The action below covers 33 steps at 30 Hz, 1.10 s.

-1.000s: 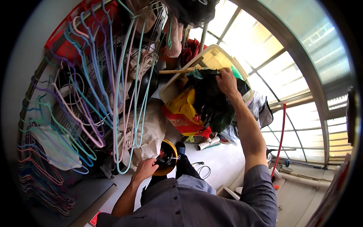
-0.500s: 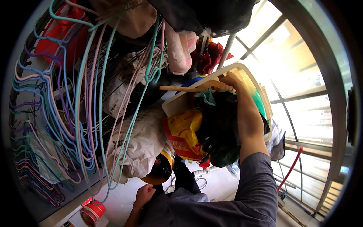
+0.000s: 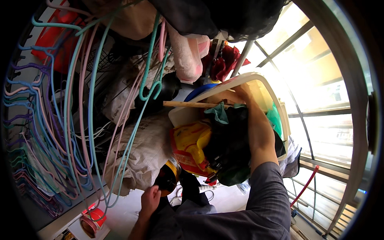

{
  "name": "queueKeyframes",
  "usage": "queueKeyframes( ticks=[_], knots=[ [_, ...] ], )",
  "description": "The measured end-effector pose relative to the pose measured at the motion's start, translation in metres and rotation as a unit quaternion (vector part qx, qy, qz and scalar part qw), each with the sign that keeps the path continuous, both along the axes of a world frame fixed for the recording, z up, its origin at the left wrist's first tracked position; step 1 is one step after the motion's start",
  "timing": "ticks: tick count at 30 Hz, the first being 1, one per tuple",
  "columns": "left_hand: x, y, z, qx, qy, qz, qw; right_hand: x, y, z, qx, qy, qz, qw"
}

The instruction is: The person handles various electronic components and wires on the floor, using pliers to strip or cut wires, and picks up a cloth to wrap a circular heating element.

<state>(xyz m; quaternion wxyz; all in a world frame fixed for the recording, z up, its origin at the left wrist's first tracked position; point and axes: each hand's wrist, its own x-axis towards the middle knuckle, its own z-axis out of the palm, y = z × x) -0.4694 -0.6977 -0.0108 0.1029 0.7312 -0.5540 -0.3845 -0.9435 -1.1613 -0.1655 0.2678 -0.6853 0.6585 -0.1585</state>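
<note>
My right arm reaches into a cream plastic bin [image 3: 276, 94]. My right hand [image 3: 242, 94] is inside it by the far wall, its fingers dim and hard to make out. Beside the arm, the bin holds a black plastic bag [image 3: 230, 136], a yellow and red bag [image 3: 192, 142], a teal cloth [image 3: 219, 113] and a green item [image 3: 274, 120]. A wooden stick [image 3: 188, 104] lies across the bin's left side. Low in front of my body, my left hand [image 3: 150, 199] is curled closed, with nothing visible in it, near a round yellow-rimmed object [image 3: 170, 174].
Many coloured clothes hangers [image 3: 76, 120] hang at the left. A whitish woven sack [image 3: 140, 148] rests left of the bin. Pink fuzzy fabric [image 3: 186, 56] and a black cloth [image 3: 236, 16] hang above. A barred window [image 3: 320, 92] lines the right; a red container [image 3: 93, 220] sits lower left.
My right hand has gone lower inside the bin, from near its far rim. My left hand has risen slightly. The whole view has shifted a little, with the hangers sliding left.
</note>
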Motion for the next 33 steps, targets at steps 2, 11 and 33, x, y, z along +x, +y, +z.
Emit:
queueKeyframes(
  ticks=[2,11,33],
  knots=[
    [-0.013,-0.06,-0.01,-0.157,-0.01,-0.085,0.984,-0.004,0.003,0.0,-0.062,0.005,-0.029,0.998],
    [-0.14,-0.323,-0.045,-0.365,-0.001,-0.206,0.908,-0.004,0.021,0.033,-0.054,-0.046,-0.06,0.996],
    [-0.162,-0.38,-0.067,-0.217,-0.098,-0.243,0.94,0.03,0.132,0.169,-0.116,-0.104,-0.143,0.977]
  ],
)
